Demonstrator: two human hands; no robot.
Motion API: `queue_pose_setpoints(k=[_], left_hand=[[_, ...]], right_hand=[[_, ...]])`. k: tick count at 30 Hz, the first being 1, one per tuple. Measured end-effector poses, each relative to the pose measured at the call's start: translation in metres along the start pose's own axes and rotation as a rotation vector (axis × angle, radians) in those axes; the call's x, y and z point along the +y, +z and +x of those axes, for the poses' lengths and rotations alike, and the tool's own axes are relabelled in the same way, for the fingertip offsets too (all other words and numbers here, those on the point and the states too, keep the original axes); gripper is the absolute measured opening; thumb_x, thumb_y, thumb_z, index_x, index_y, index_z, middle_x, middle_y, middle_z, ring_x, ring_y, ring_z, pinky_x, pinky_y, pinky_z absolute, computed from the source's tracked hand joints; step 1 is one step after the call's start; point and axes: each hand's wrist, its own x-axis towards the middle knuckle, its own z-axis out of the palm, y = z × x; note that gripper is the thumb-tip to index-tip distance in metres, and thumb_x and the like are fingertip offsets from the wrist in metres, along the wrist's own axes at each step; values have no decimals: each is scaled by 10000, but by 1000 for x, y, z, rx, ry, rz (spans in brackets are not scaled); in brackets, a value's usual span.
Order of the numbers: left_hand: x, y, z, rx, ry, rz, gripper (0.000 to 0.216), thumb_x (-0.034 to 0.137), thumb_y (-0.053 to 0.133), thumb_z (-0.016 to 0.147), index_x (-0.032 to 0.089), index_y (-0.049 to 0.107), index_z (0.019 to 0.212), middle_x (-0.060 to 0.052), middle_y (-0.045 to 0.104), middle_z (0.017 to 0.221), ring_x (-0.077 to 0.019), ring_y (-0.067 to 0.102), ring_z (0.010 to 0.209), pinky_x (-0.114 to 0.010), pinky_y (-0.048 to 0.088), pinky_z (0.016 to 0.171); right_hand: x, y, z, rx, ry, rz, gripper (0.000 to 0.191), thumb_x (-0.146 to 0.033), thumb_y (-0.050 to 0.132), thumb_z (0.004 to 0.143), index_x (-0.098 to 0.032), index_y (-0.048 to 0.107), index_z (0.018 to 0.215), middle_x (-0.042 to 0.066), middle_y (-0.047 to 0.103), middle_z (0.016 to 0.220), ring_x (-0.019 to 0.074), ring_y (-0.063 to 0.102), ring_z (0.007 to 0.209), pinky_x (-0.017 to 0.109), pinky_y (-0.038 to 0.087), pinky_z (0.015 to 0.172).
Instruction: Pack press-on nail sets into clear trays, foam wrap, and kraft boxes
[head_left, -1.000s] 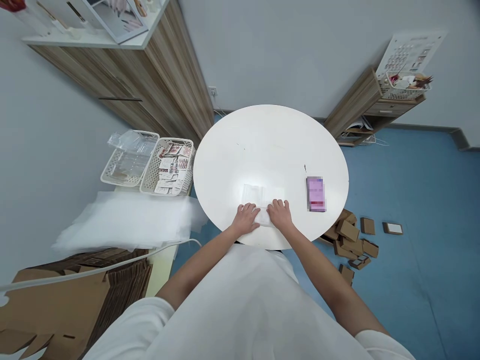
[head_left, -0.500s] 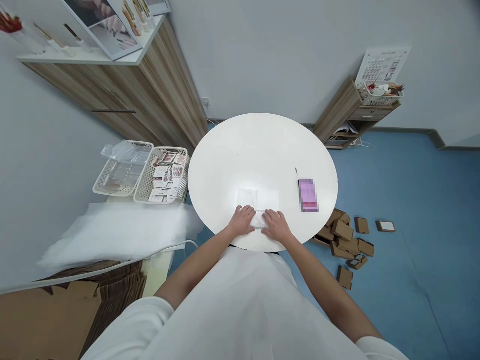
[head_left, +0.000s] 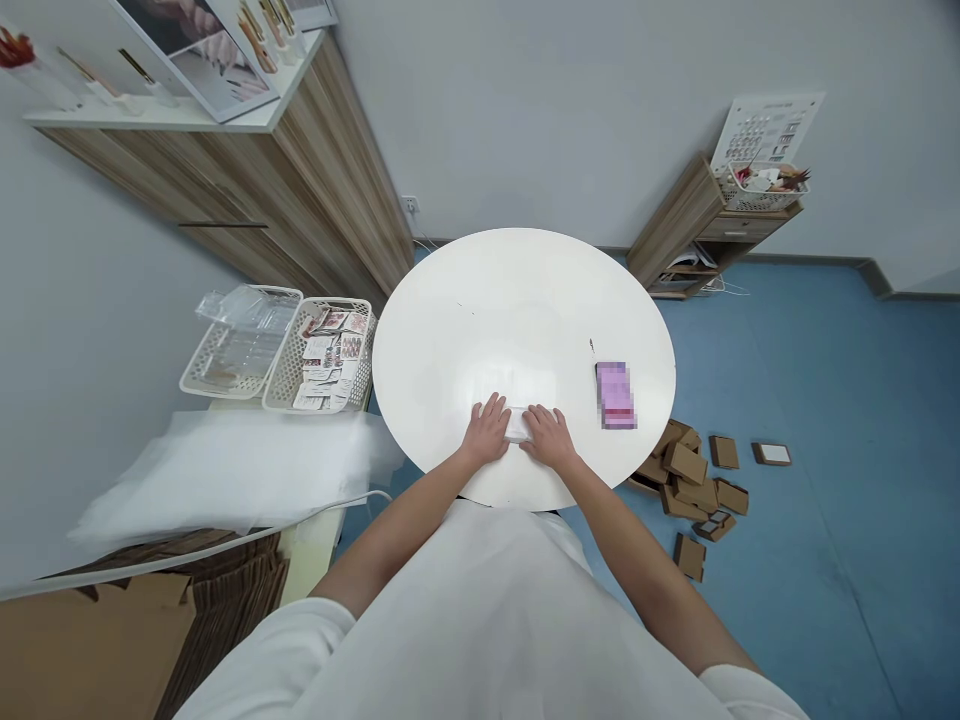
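Note:
A folded white sheet (head_left: 517, 424) lies on the round white table (head_left: 525, 300) near its front edge. My left hand (head_left: 486, 432) presses on its left part with the fingers bent over it. Its right part is held down by my right hand (head_left: 551, 437), also with curled fingers. More of the thin white sheet (head_left: 501, 385) shows faintly just beyond my fingers. A pink phone-sized thing (head_left: 615, 394) lies flat on the table to the right of my hands.
Two white baskets (head_left: 277, 345) stand left of the table, one with clear plastic, one with small printed cards. White foam sheets (head_left: 225, 470) lie over flat cardboard (head_left: 90, 640) at the left. Small brown boxes (head_left: 697, 480) are scattered on the blue floor.
Both hands have slid a little further onto the table, rolling or folding the white sheet, which now looks smaller. The view shifted slightly.

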Motion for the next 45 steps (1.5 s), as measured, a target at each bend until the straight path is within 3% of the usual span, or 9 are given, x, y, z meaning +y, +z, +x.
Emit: queue_pose_setpoints(k=[5, 8, 12, 17, 21, 25, 29, 33, 45], left_hand=[[7, 13, -21, -17, 42, -29, 590, 429, 411, 779, 195, 307, 1310, -123, 311, 1382, -285, 265, 1256, -432, 167, 989], [7, 14, -24, -17, 35, -49, 580, 431, 416, 786, 213, 311, 1312, -110, 342, 1363, -283, 316, 1213, -426, 188, 979], [5, 10, -21, -46, 19, -66, 580, 414, 454, 771, 248, 314, 1308, -91, 362, 1350, -285, 334, 1188, -431, 192, 973], [5, 7, -18, -54, 18, -87, 576, 399, 476, 759, 255, 326, 1296, -91, 365, 1346, -288, 330, 1182, -427, 201, 958], [4, 8, -18, -59, 20, -90, 584, 399, 494, 745, 247, 336, 1286, -95, 363, 1343, -286, 336, 1169, -421, 208, 944], [3, 10, -18, -54, 32, -84, 598, 401, 502, 736, 237, 333, 1286, -97, 351, 1348, -279, 331, 1169, -413, 218, 937], [2, 12, -19, -58, 35, -76, 627, 403, 517, 721, 231, 322, 1292, -96, 327, 1363, -282, 314, 1180, -414, 227, 935], [2, 13, -20, -63, 28, -77, 643, 396, 526, 713, 221, 314, 1295, -102, 320, 1368, -289, 303, 1188, -418, 230, 933], [1, 8, -19, -48, 20, -168, 557, 331, 537, 705, 216, 382, 1227, -106, 362, 1330, -280, 352, 1163, -430, 249, 927]], right_hand=[[-4, 4, -17, 81, 83, 80, 614, -441, 533, 729, -213, 344, 1267, 131, 246, 1414, 307, 169, 1303, 510, 124, 1003], [-11, 15, -40, 251, 363, 283, 613, -460, 461, 769, -200, 288, 1296, 145, 231, 1405, 307, 199, 1287, 493, 220, 977], [-22, 39, -59, 363, 753, 760, 614, -442, 369, 816, -181, 160, 1331, 179, 366, 1278, 244, 456, 1105, 375, 429, 833], [-27, 46, -35, 351, 851, 969, 655, -478, 329, 826, -229, 32, 1353, 150, 379, 1244, 197, 505, 1069, 305, 495, 749], [-21, 34, -13, 282, 1010, 1070, 738, -537, 331, 792, -141, 67, 1356, 199, 321, 1297, 187, 545, 1010, 268, 515, 688], [-9, 22, -5, 268, 923, 1199, 678, -533, 463, 713, -138, 347, 1252, 169, 459, 1212, 184, 587, 871, 267, 502, 608], [1, 8, 0, 256, 852, 1302, 381, -439, 569, 631, -157, 571, 887, 73, 615, 904, 160, 570, 716, 252, 455, 563], [4, -2, 4, 290, 798, 1261, 251, -409, 578, 609, -171, 538, 680, 1, 573, 684, 122, 512, 615, 233, 419, 538], [-22, -13, 22, -21, 568, 1408, 184, -267, 567, 673, -172, 573, 830, -3, 556, 717, 100, 552, 631, 248, 513, 603]])
